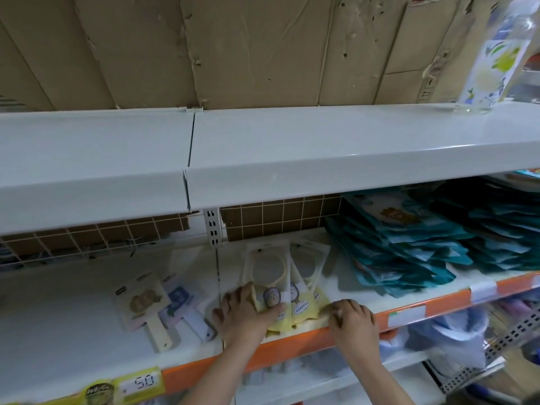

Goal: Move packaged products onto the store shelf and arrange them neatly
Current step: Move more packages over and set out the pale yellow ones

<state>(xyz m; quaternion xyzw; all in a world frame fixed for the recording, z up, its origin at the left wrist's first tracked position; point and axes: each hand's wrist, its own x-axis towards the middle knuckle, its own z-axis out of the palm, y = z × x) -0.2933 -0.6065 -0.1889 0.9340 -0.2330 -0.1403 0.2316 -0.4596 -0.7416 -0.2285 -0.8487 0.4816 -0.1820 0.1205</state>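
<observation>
Lying far left on the white shelf (73, 311) are two paddle-shaped packs (163, 311). Next, the left hand (245, 312) presses flat, fingers spread, on the yellow packaged products (287, 299) at the shelf's front edge. The right hand (352, 317), fingers curled, grips their right corner. Teal packets (409, 252) are stacked further right.

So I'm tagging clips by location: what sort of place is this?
Most likely a shop aisle: white metal shelving with an orange price rail, a price tag, and stacked teal packets.
</observation>
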